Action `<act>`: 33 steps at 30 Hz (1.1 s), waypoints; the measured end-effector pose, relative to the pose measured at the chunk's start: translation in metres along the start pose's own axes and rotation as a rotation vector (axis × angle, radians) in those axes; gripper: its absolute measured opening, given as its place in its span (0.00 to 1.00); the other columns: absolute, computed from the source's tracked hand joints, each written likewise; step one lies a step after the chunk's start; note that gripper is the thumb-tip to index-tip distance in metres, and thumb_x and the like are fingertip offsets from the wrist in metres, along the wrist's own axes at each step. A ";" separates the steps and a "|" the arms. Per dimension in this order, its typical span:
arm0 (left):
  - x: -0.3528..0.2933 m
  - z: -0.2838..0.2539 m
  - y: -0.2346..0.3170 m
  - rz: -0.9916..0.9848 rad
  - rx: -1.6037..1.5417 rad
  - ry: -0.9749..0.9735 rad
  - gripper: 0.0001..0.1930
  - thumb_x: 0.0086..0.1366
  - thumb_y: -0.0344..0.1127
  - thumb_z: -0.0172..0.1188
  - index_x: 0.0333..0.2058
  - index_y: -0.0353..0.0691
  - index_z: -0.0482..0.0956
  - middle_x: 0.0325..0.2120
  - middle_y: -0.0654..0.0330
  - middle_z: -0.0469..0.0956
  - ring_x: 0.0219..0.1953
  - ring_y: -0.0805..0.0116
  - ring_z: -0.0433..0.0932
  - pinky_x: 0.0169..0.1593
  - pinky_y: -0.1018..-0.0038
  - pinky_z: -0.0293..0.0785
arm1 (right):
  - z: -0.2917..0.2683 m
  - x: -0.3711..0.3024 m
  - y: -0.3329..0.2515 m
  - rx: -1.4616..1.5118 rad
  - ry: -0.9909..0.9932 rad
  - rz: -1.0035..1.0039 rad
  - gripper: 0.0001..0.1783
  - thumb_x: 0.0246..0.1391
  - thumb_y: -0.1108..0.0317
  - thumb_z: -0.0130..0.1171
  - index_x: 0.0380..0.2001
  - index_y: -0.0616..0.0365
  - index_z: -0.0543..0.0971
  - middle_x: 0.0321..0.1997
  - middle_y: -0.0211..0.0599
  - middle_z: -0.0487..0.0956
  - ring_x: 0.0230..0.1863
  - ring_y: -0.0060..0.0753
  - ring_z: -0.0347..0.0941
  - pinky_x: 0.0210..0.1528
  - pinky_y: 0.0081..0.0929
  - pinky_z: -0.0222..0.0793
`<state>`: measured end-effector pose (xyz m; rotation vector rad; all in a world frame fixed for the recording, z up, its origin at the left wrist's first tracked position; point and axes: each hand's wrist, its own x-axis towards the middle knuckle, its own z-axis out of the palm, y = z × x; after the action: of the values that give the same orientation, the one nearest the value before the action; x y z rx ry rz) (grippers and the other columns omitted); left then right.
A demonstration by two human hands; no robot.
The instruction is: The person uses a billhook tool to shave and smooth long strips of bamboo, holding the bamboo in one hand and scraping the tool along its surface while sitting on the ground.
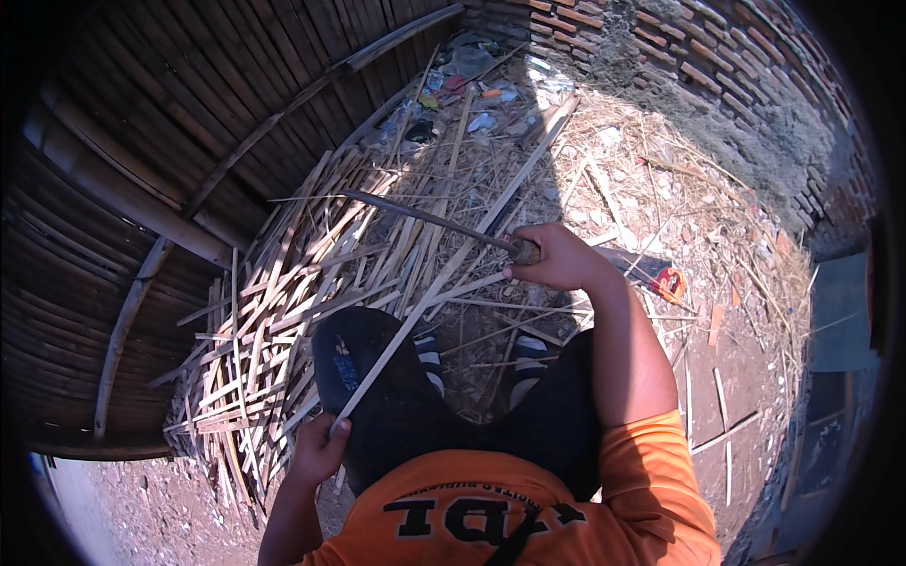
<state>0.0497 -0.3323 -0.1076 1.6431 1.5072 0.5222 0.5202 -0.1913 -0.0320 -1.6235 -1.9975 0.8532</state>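
Observation:
My left hand point(321, 451) is closed on the near end of a long, pale wooden strip point(396, 343), which slants over my left thigh toward the far right. In my right hand point(557, 259) I grip the short wooden handle of a long-bladed knife point(429, 218). Its dark, narrow blade points left and crosses over the strips in front of me. Whether the edge touches the held strip, I cannot tell. A heap of similar split strips point(274, 330) lies to the left of my legs.
A handsaw with an orange handle point(671, 284) lies on the ground to the right. A slatted bamboo wall point(123, 189) rises on the left, a brick wall point(698, 57) at the back. Straw and shavings point(651, 160) and plastic litter point(472, 61) cover the far ground.

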 end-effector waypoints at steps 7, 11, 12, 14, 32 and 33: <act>0.009 0.005 0.000 -0.108 -0.016 0.006 0.23 0.75 0.50 0.56 0.27 0.35 0.77 0.17 0.59 0.74 0.22 0.72 0.72 0.29 0.67 0.68 | 0.021 0.003 0.015 -0.163 -0.049 -0.075 0.25 0.49 0.55 0.73 0.43 0.62 0.81 0.35 0.51 0.83 0.40 0.53 0.81 0.45 0.45 0.73; 0.005 0.004 -0.003 -0.124 0.072 0.010 0.22 0.76 0.48 0.54 0.30 0.33 0.77 0.20 0.57 0.75 0.26 0.69 0.73 0.33 0.67 0.69 | 0.034 0.008 -0.009 -0.203 -0.275 -0.079 0.29 0.48 0.53 0.71 0.51 0.56 0.81 0.44 0.54 0.84 0.50 0.58 0.80 0.54 0.47 0.74; 0.004 0.008 0.000 -0.102 0.097 0.055 0.23 0.75 0.49 0.56 0.28 0.34 0.76 0.18 0.55 0.75 0.23 0.66 0.74 0.31 0.65 0.69 | 0.031 0.011 -0.001 -0.168 -0.283 -0.087 0.30 0.47 0.52 0.72 0.51 0.57 0.81 0.44 0.54 0.84 0.50 0.58 0.80 0.54 0.47 0.74; 0.003 0.012 0.011 -0.108 0.181 0.112 0.24 0.73 0.50 0.58 0.25 0.34 0.76 0.16 0.53 0.75 0.21 0.60 0.76 0.28 0.61 0.69 | 0.017 0.026 0.025 -0.053 -0.191 0.151 0.32 0.47 0.52 0.73 0.53 0.60 0.81 0.46 0.57 0.83 0.52 0.58 0.79 0.56 0.44 0.74; 0.011 0.000 0.014 -0.159 0.118 -0.004 0.24 0.74 0.50 0.58 0.26 0.33 0.75 0.14 0.55 0.72 0.20 0.71 0.70 0.26 0.66 0.65 | 0.023 0.024 0.029 -0.020 -0.003 0.175 0.36 0.50 0.52 0.73 0.56 0.65 0.77 0.38 0.52 0.84 0.41 0.45 0.83 0.45 0.42 0.75; 0.013 0.000 0.014 -0.140 0.109 -0.002 0.24 0.74 0.50 0.58 0.26 0.33 0.75 0.14 0.56 0.71 0.20 0.72 0.69 0.26 0.67 0.65 | 0.027 0.025 0.030 0.021 0.011 0.153 0.35 0.50 0.52 0.72 0.56 0.65 0.78 0.37 0.52 0.84 0.41 0.45 0.83 0.45 0.42 0.76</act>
<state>0.0608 -0.3195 -0.0995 1.6047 1.6603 0.3674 0.5180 -0.1683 -0.0734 -1.7836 -1.8687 0.9146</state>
